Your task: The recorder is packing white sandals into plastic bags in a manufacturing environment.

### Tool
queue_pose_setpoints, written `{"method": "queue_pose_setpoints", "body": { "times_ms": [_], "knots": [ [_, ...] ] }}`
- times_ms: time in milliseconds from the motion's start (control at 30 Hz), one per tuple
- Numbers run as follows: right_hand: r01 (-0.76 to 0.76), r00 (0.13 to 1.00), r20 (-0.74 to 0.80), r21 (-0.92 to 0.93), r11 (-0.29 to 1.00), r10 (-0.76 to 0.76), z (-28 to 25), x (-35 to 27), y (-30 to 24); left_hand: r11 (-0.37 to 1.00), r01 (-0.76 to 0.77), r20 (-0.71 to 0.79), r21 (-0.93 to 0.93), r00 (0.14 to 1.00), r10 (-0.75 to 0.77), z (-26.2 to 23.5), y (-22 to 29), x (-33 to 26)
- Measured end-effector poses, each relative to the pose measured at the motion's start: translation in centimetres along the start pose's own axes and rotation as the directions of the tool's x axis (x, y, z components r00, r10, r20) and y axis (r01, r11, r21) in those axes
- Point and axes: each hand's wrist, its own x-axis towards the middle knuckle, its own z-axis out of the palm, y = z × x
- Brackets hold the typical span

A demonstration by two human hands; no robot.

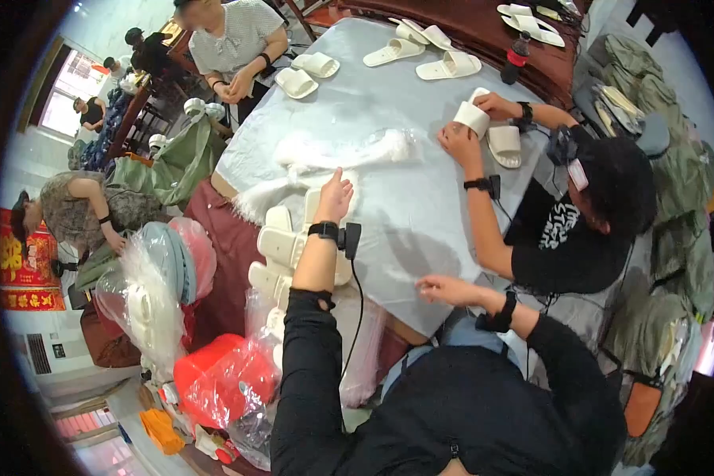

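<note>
My left hand [335, 197] is over the left part of the table, thumb raised and fingers apart, with nothing seen in it. Just beyond it lies a bundle of white, thin, stringy material [297, 159], perhaps plastic bags, whose frayed end points left. Cream slide slippers [282, 247] are piled beside my left wrist along the table's left edge, partly behind my forearm. My right hand [444, 289] hovers near the table's front edge, its fingers stretched to the left and holding nothing.
A grey-covered table [420, 214] spreads before me. At right, a co-worker's hands hold a cream slipper [472, 119]. More slippers [448, 66] and a dark bottle [516, 57] stand at the far side. Another person [238, 47] stands beyond. Red plastic bags [222, 377] lie left.
</note>
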Motion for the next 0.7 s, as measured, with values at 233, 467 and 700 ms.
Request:
{"method": "queue_pose_setpoints", "body": {
  "times_ms": [233, 467, 700],
  "knots": [
    [0.005, 1.0, 0.011, 0.364, 0.931, -0.009, -3.9, -0.5, -0.1, 0.964, 0.153, -0.664, 0.217, 0.747, 0.031, 5.0, 0.1, 13.1],
    [0.014, 0.99, -0.131, 0.442, 0.897, 0.049, -8.6, 0.8, 1.3, 0.99, 0.022, -0.695, 0.139, 0.714, 0.081, 11.8, 0.3, 12.8],
    [0.102, 0.993, -0.099, 0.446, 0.889, -0.065, -8.0, 2.7, -1.4, 0.911, -0.078, -0.313, -0.405, 0.948, -0.059, 3.9, 2.2, 11.7]
  ]
}}
